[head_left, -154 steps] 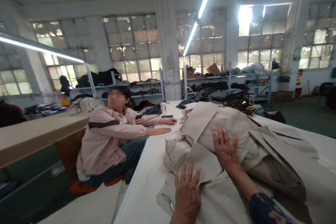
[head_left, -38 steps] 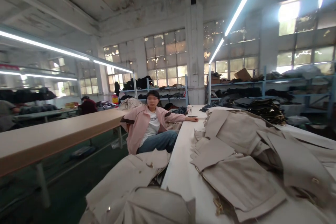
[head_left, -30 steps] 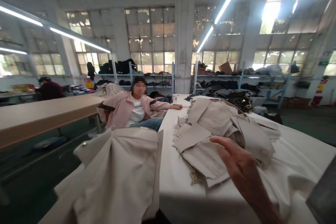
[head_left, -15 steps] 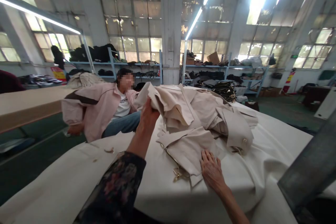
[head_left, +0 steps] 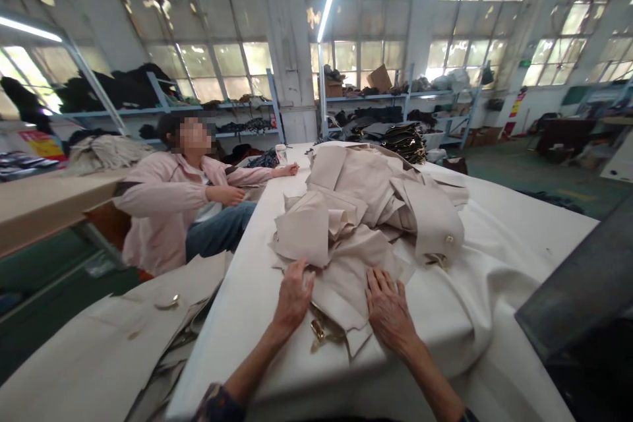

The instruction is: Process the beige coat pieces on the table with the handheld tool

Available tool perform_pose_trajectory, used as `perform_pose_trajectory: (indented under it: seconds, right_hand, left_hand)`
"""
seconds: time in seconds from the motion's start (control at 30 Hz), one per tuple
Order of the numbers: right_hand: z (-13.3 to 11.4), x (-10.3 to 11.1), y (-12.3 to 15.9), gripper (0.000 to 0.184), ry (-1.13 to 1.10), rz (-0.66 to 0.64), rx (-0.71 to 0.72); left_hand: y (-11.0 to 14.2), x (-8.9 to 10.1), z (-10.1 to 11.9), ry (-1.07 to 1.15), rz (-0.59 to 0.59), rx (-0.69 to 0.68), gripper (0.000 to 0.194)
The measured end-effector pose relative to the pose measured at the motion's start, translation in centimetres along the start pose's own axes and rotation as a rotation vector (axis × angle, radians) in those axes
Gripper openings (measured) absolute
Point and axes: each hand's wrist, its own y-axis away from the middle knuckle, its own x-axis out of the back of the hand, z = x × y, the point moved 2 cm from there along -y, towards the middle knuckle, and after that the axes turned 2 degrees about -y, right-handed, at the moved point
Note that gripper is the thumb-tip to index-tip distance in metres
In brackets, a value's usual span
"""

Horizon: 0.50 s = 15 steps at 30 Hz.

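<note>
A heap of beige cut fabric pieces [head_left: 366,211] lies on a white-covered table [head_left: 494,264]. My left hand [head_left: 294,293] rests flat on the near left edge of the heap, fingers spread. My right hand [head_left: 388,306] lies flat on the near lower piece, palm down. Between my hands a brass metal buckle [head_left: 316,333] peeks out from under the fabric. More brass fittings [head_left: 435,258] show at the heap's right side.
A person in a pink jacket [head_left: 168,204] sits at the table's left side, one arm on it. Beige pieces [head_left: 123,336] lie on a lower surface to my left. A dark panel [head_left: 583,283] stands at the right. Shelves [head_left: 395,102] with dark goods line the back.
My left hand has lowered the beige pieces it was holding up onto the heap and now lies flat on them. My right hand stays on the near piece.
</note>
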Motion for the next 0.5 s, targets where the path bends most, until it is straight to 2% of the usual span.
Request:
perform_pose_trajectory:
  seconds: [0.1,0.2,0.27,0.37,0.43,0.5]
  right_hand:
    - [-0.1,0.0,-0.1,0.045,-0.033,0.003,-0.001]
    - [-0.3,0.3,-0.1,0.044,-0.035,-0.008,-0.012]
    - [-0.4,0.6,0.0,0.043,-0.028,-0.011,-0.022]
    - [-1.2,1.3,1.1,0.042,-0.030,-0.002,-0.044]
    - [-2.1,1.9,3.0,0.042,-0.025,0.003,-0.065]
    - [-2.9,2.7,6.0,0.043,-0.026,-0.009,-0.068]
  left_hand:
    - [2.7,-1.5,1.0,-0.372,-0.205,-0.313,0.040]
    - [3.9,-2.6,1.1,-0.620,-0.376,-0.433,0.046]
    - [4.1,-2.6,1.0,-0.688,-0.392,-0.462,0.045]
    - [4.1,-2.2,0.7,-0.709,-0.356,-0.495,0.044]
    - [4.1,-2.0,0.5,-0.719,-0.328,-0.509,0.043]
    - [4.2,-2.0,0.4,-0.732,-0.308,-0.528,0.044]
